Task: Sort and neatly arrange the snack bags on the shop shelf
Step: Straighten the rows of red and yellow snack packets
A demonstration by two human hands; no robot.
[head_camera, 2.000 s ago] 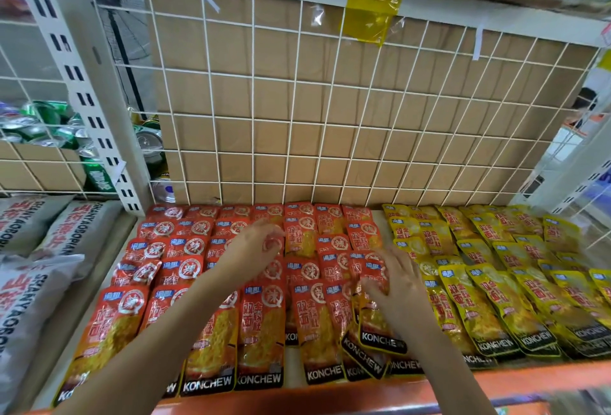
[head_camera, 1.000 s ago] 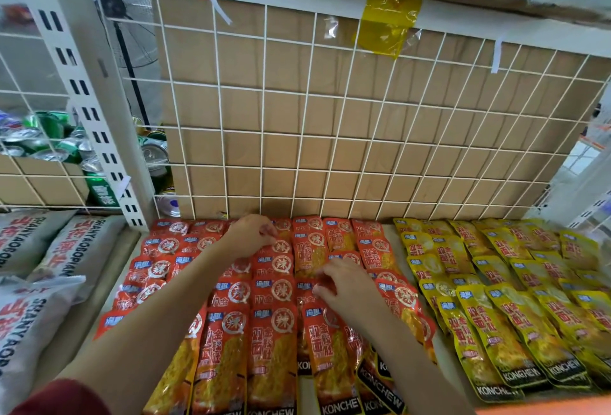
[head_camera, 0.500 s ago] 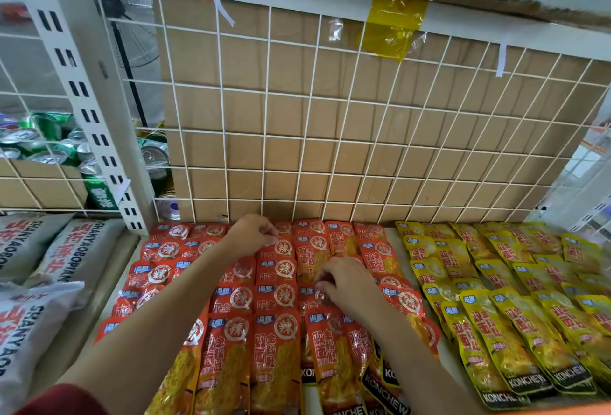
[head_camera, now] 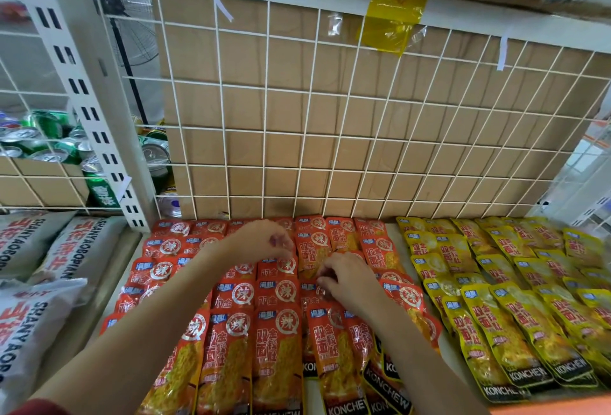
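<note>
One left hand (head_camera: 264, 240), one right hand (head_camera: 347, 279), red bags (head_camera: 277, 348).

The white shelf (head_camera: 394, 239) carries red snack bags (head_camera: 277, 332) at 6 o'clock, lying flat in overlapping rows. Yellow snack bags (head_camera: 496, 315) lie the same way at 4 o'clock. A narrow bare strip runs between them. The nearest red bags sit slightly askew.
</note>
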